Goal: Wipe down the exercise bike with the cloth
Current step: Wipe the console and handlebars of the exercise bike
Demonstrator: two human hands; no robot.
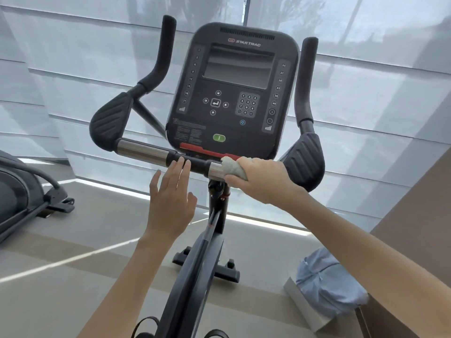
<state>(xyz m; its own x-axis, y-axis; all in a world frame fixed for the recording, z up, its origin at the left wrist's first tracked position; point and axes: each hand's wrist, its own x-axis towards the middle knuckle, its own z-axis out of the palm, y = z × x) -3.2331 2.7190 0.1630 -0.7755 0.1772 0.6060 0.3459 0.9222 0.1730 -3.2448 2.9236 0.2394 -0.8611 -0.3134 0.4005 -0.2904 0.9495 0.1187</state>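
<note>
Your right hand [258, 176] grips the cloth [233, 168] around the exercise bike [234, 93] crossbar [144, 151], left hand [170, 196] flat and empty at its centre: drift upward and you'd likely snag the red stop strip [195, 150].

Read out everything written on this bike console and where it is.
"STAR TRAC": top of the black plastic console.
"24 27 30 33 36 40": right-hand column.
"1" to "9", "0": number keypad.
"12 15 18 21": left-hand column.
Fine print, lower left: too small.
</note>
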